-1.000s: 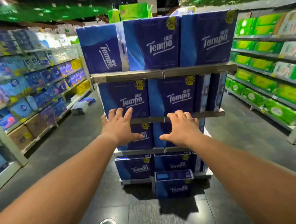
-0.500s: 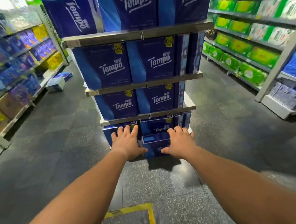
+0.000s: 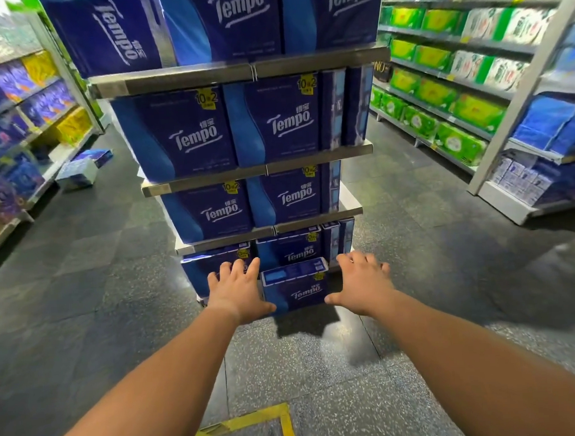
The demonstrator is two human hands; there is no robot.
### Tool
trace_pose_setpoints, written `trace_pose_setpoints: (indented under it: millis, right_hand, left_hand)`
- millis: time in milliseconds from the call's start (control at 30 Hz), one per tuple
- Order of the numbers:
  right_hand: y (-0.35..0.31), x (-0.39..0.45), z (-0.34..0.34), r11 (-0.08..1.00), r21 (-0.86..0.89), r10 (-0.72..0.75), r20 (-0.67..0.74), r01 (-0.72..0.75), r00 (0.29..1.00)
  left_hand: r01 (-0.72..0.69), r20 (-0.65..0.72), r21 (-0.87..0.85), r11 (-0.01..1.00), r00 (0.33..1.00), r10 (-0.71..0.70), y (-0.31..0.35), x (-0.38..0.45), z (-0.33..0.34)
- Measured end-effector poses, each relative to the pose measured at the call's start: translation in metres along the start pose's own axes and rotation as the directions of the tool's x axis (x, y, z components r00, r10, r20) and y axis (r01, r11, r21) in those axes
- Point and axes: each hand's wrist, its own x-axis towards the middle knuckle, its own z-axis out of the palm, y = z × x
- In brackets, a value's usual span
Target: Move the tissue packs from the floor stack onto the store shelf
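The floor (image 3: 420,361) is dark speckled tile, with a yellow painted line (image 3: 253,419) at 6 o'clock. The shelf unit (image 3: 238,72) occupies the centre from 12 o'clock down, with four metal-edged tiers in view, each loaded with dark blue packs printed "Tempo" in white script; several carry a yellow corner tag reading "10+2". Side shelving at 9 o'clock (image 3: 25,138) holds blue, purple and yellow packs, writing unreadable; side shelving at 3 o'clock (image 3: 439,86) holds green and blue packs, writing likewise unreadable. Two loose packs (image 3: 80,168) lie on the floor at 10 o'clock beside the left shelving. The tissue pack (image 3: 295,289) stands on the floor at centre, directly in front of the lowest tier, marked "Tempo" on its near face with a small yellow tag at its upper right corner. Both arms extend forward, palms down. The left hand (image 3: 238,292) sits at the pack's 9 o'clock side, fingers straight and spread, thumb against the near face. The right hand (image 3: 363,284) sits at the 3 o'clock side, fingers spread and slightly bent, thumb at the pack's edge. Neither hand is curled round the pack.
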Motion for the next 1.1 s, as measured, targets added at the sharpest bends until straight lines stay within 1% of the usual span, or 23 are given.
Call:
trace_pose_setpoints:
  millis: [133, 267, 367, 567, 767, 933, 1033, 1100]
  right_hand:
    - [0.002, 0.014, 0.008, 1.000, 0.006, 0.028, 0.007, -0.028, 1.000]
    - [0.004, 0.032, 0.020, 1.000, 0.007, 0.022, 0.035, -0.022, 0.999]
    - [0.013, 0.063, 0.029, 1.000, 0.026, 0.016, 0.049, -0.017, 0.999]
    - [0.041, 0.163, 0.058, 1.000, 0.022, -0.021, 0.140, 0.018, 0.990]
    - [0.090, 0.303, 0.094, 0.999, 0.009, -0.046, 0.213, 0.045, 0.976]
    - [0.116, 0.409, 0.152, 0.997, -0.017, -0.073, 0.224, 0.079, 0.972]
    - [0.113, 0.459, 0.211, 0.995, -0.001, -0.100, 0.220, 0.103, 0.970]
    - [0.107, 0.491, 0.260, 0.991, 0.002, -0.129, 0.242, 0.133, 0.962]
  left_hand:
    - [0.016, 0.022, -0.018, 1.000, 1.000, -0.016, -0.010, 0.020, 0.010]
    - [0.018, 0.057, -0.016, 1.000, 0.998, -0.017, -0.010, 0.039, 0.022]
    - [0.015, 0.083, 0.004, 1.000, 0.996, -0.016, -0.005, 0.069, 0.034]
    - [0.055, 0.130, 0.034, 0.998, 0.990, -0.059, 0.004, 0.169, 0.059]
    - [0.172, 0.205, -0.015, 0.985, 0.965, -0.165, 0.027, 0.298, 0.100]
    - [0.259, 0.249, -0.076, 0.963, 0.940, -0.233, 0.038, 0.395, 0.167]
    - [0.268, 0.248, -0.117, 0.956, 0.940, -0.233, 0.030, 0.448, 0.223]
    - [0.276, 0.289, -0.131, 0.952, 0.929, -0.230, 0.020, 0.485, 0.266]
